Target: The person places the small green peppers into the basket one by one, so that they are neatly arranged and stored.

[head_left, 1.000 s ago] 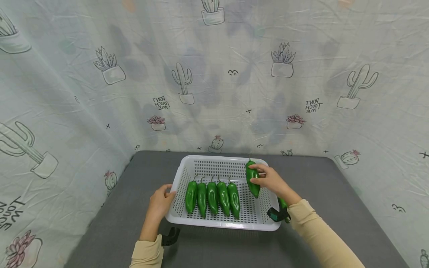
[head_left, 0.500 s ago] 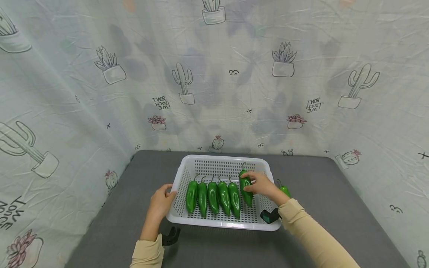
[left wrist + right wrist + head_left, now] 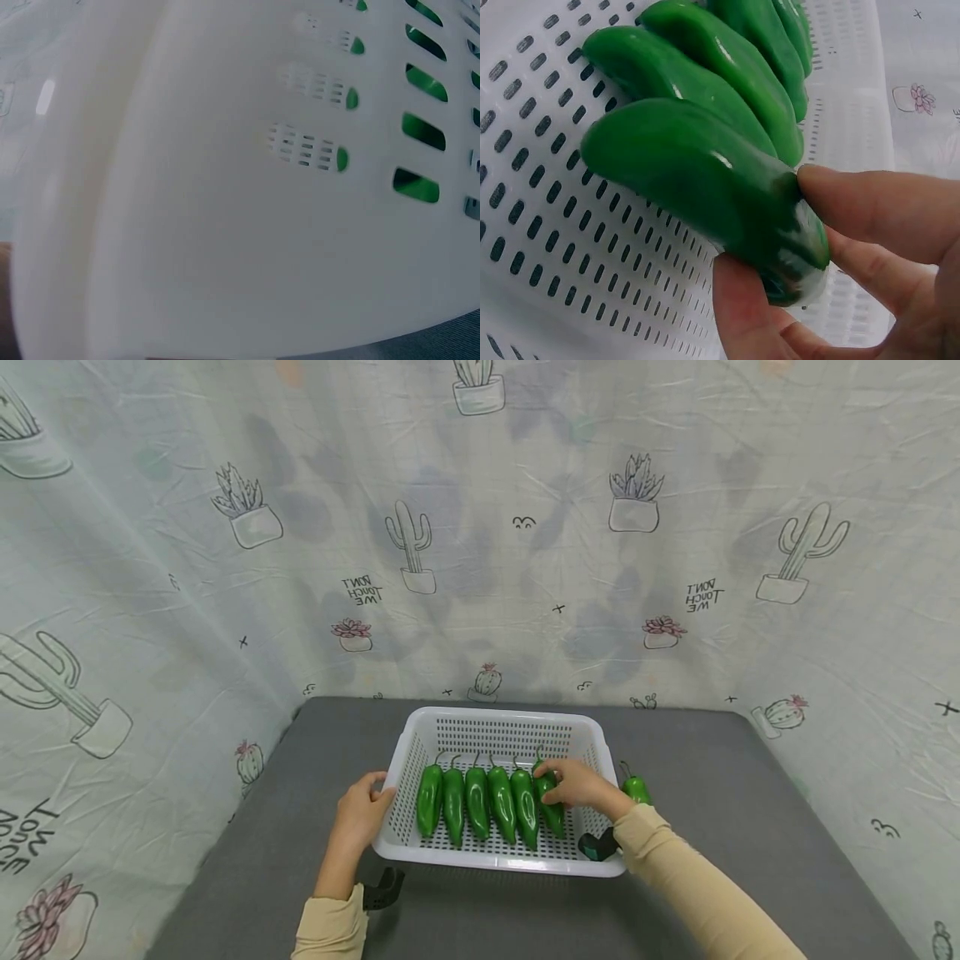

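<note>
A white perforated basket (image 3: 510,863) holds several green peppers side by side, stems pointing to its far side. My right hand (image 3: 577,787) pinches a green pepper (image 3: 697,176) near its stem end, at the right end of the row. In the right wrist view, thumb and fingers lie on both sides of that pepper, low over the slotted basket floor. On the left, my left hand (image 3: 362,810) grips the basket's left rim. The left wrist view is mostly filled by the basket's white wall (image 3: 225,225), with green showing through its slots.
Another green pepper (image 3: 636,788) lies on the grey table (image 3: 720,827) just right of the basket, partly hidden by the right forearm. Behind and beside the table hangs a cactus-printed cloth (image 3: 480,568). Bare slotted floor shows at the basket's right end.
My right hand has carried its pepper left and down into the basket, beside the row. The pepper outside the basket shows more from behind the forearm. The left hand stays on the rim.
</note>
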The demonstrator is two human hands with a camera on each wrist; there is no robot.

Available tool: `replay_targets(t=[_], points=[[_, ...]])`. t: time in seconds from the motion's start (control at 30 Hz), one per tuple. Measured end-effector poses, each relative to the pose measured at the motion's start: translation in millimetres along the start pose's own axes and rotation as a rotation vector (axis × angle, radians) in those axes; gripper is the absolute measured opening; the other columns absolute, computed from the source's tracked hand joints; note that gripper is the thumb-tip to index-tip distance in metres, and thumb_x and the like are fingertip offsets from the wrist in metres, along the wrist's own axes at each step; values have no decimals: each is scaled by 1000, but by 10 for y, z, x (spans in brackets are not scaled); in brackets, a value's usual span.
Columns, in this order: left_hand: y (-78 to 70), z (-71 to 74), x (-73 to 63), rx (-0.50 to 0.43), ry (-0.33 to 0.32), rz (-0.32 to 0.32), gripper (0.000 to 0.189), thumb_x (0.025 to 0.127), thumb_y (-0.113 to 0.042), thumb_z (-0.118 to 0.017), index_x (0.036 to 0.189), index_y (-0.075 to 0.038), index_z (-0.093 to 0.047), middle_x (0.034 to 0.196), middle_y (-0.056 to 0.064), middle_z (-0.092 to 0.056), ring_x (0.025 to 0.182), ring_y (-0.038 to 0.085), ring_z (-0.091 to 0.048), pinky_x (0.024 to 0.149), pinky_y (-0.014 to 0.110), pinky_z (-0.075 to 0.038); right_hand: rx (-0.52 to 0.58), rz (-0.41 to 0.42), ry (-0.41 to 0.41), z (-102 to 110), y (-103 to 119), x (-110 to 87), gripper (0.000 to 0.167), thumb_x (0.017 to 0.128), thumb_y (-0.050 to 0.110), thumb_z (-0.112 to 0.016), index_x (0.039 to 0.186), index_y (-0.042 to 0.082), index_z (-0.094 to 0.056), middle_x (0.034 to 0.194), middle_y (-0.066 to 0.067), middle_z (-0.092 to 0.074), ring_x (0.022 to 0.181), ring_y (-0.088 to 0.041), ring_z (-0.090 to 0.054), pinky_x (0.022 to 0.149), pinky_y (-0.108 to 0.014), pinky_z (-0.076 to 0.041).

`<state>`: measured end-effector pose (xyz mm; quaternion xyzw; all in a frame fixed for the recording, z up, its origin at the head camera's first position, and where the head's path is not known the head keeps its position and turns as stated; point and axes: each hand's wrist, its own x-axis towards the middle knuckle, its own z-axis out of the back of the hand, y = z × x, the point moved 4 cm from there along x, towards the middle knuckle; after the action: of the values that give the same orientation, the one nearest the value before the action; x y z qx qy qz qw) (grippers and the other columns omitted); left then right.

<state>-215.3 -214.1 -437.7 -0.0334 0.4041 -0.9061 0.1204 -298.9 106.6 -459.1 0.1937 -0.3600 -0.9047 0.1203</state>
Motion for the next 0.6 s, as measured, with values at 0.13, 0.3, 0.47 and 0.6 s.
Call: replay_targets(t=[0.13, 0.3, 0.47, 0.6], points=[[-6, -3, -5, -1, -2, 0, 42, 95, -15, -55, 131, 5, -49, 89, 19, -66, 72, 26, -65, 59, 41, -51, -30, -9, -4, -9, -4, 4, 43, 78, 6, -74, 119, 10, -63, 66, -4, -45, 49, -14, -46, 51, -27, -42], [-14, 4, -11, -3, 1, 0, 42, 95, -15, -54, 132, 5, -49, 89, 20, -66, 72, 26, -65, 59, 41, -50, -58, -6, 16, -36, -25, 4, 46, 77, 3, -74, 121, 7, -62, 74, -7, -52, 54, -14, -50, 52, -27, -44], [-14, 8, -7, -2, 13, -1, 42, 95, -16, -54, 132, 5, -48, 90, 20, -66, 72, 26, -65, 59, 40, -50, -64, -29, 61, -64, -39, 15, 48, 77, 3, -73, 124, 9, -61, 77, -9, -53, 57, -15, -51, 56, -29, -46], [-10, 7, -5, -3, 20, -2, 43, 96, -16, -54, 132, 5, -48, 90, 19, -66, 71, 25, -65, 58, 40, -50, -68, -45, 74, -77, -52, 21, 50, 77, 4, -74, 125, 10, -61, 89, -9, -58, 62, -16, -54, 59, -32, -49]])
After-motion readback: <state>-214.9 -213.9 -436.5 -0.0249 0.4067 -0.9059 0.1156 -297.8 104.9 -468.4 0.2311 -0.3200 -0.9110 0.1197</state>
